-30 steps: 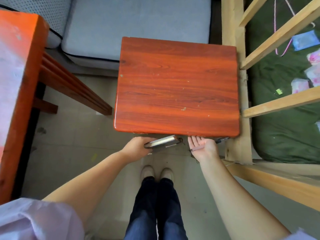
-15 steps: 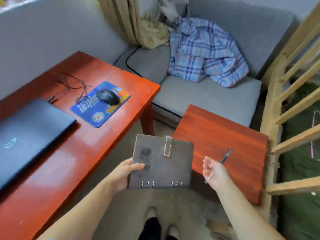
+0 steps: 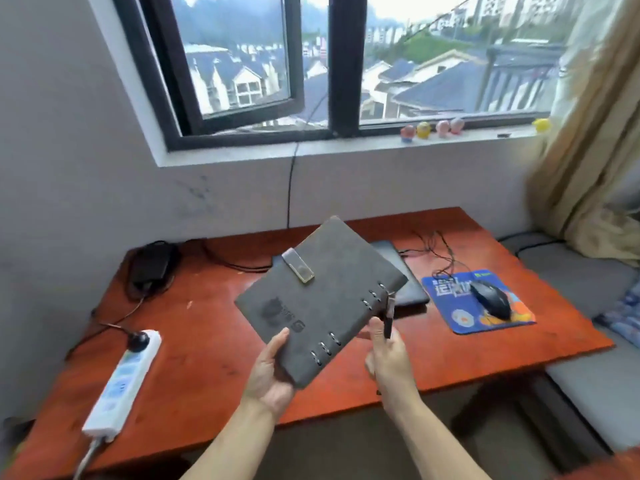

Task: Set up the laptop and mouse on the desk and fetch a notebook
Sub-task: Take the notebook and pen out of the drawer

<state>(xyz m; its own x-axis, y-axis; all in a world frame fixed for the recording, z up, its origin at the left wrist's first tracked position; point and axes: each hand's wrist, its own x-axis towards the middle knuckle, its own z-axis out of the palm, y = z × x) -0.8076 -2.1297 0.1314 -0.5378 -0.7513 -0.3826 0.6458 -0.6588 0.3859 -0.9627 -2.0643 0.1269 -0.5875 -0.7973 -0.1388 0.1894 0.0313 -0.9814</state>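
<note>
Far left on the red-orange wooden counter lies a white power strip with a black plug in its upper end, and behind it, near the wall, sits a black power adapter brick with its cables trailing. Moving in, the left hand has its grip closed on the lower corner of a closed grey ring-bound notebook with a strap clasp, thumb on the cover, holding it tilted in the air above the counter. Just right of that, the right hand is closed around a dark pen, which stands upright beside the notebook's ringed edge; whether those fingers also touch the notebook, I cannot tell. Behind the notebook, a closed dark laptop lies flat on the counter, mostly hidden. Further right, a blue printed mouse pad carries a black wired mouse, thin black cables looping behind it. At the far right edge hangs a beige curtain.
</note>
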